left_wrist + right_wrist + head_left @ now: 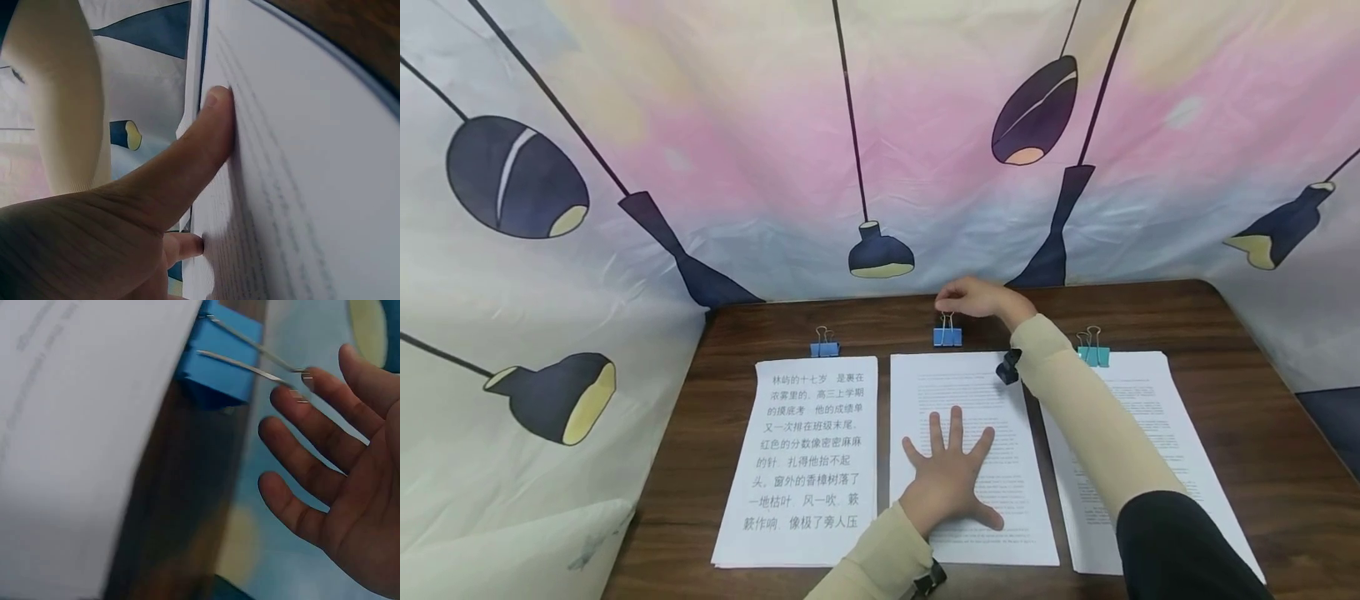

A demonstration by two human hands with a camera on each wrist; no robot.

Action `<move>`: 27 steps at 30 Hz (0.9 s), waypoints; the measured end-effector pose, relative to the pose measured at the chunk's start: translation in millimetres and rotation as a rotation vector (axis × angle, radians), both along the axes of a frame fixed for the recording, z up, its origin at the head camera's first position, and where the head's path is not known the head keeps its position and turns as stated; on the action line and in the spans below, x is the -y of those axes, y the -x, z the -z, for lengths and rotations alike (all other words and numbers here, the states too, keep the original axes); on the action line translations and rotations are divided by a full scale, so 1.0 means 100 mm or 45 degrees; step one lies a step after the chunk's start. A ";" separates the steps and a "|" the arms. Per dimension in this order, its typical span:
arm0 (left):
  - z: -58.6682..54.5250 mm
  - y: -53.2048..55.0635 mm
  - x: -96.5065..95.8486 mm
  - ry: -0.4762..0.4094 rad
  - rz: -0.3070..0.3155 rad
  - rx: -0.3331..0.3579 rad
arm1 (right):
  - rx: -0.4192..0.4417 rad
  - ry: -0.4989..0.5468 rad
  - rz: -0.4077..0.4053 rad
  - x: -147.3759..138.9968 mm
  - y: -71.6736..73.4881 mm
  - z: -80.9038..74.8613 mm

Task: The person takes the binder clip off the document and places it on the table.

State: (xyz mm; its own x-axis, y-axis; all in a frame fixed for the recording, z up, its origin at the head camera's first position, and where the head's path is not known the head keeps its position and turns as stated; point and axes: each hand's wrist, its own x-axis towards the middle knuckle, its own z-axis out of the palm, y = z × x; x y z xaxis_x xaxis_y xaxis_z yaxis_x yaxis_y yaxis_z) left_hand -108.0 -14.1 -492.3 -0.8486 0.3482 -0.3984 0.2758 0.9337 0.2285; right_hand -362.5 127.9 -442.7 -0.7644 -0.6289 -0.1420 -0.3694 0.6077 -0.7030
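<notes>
In the head view, a middle paper stack [962,387] with small print lies between two others. My left hand [951,483] presses flat on it, fingers spread; the left wrist view shows its thumb [215,119] against the printed sheet. Just beyond the stack's far edge is a blue binder clip [947,337], its wire handles pointing up. My right hand [976,298] is at those handles. In the right wrist view, the index and middle fingertips meet the handle ends while the thumb [369,378] stays apart. Whether the clip bites any paper, I cannot tell.
On the left lies a paper stack [805,450] with large Chinese characters, a blue binder clip [824,349] at its far edge. A teal binder clip [1093,357] sits on the right paper stack [1150,425]. Behind the brown table [670,500] hangs a lamp-patterned cloth [760,150].
</notes>
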 end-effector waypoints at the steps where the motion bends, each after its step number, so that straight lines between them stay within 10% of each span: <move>1: 0.00 0.00 0.00 0.000 0.000 0.000 | -0.055 0.008 -0.003 -0.04 -0.03 -0.04; 13: -0.10 -0.03 -0.11 -0.037 -0.012 -0.055 | -0.274 -0.136 0.277 -1.46 -0.62 -0.21; 20: -0.18 -0.28 -0.59 0.097 0.311 -0.171 | -0.155 -0.258 0.412 -2.12 -0.74 0.05; 27: -0.02 -0.51 -1.10 0.201 0.622 -0.164 | -0.004 -0.125 0.453 -2.20 -0.73 0.23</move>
